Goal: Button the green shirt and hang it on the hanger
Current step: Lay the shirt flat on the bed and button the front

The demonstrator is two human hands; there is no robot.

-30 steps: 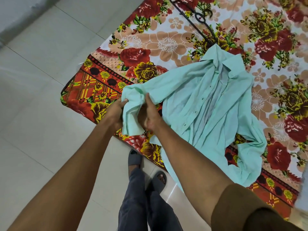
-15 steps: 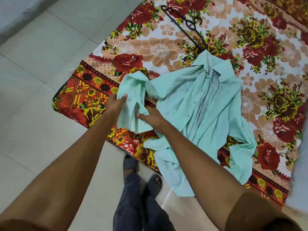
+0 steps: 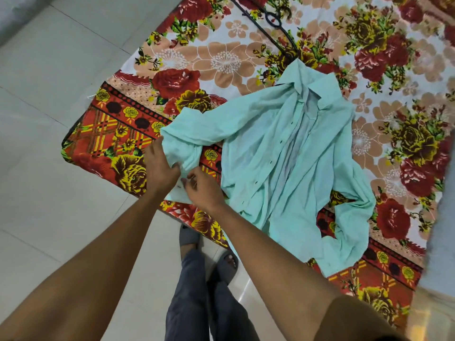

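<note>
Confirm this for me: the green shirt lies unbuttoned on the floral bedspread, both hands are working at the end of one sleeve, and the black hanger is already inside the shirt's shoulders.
Not quite. In the head view the black hanger lies on the floral bedspread beyond the collar, not inside the shoulders. The rest holds: the green shirt lies unbuttoned, and the left hand and right hand work at one sleeve end.

Probably a home: floral bedsheet point(image 3: 221, 62), tiled floor point(image 3: 61, 82)

Bright, even light, soft shadows; glare on floor tiles point(image 3: 248, 289) btm-centre; wide-angle bend, blurry edges.
</note>
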